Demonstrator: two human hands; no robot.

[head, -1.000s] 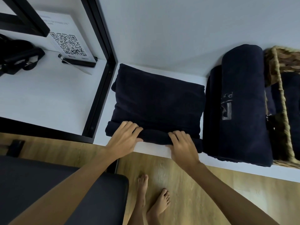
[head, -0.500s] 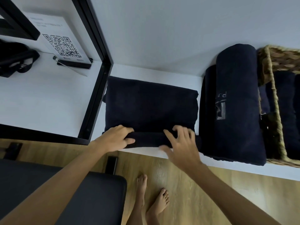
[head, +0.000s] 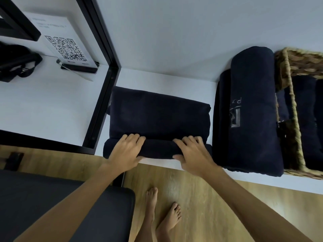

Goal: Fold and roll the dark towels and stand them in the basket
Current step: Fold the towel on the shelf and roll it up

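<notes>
The white shelf carries 1 part-rolled towel, stacked towels, a basket.

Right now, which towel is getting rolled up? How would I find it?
Find the white shelf along the wall, with a woven basket at its right end. Left of the basket lies a finished roll with a logo. Left of that is the towel: still mostly flat, only its near edge rolled, with the left hand and right hand on it.
</notes>
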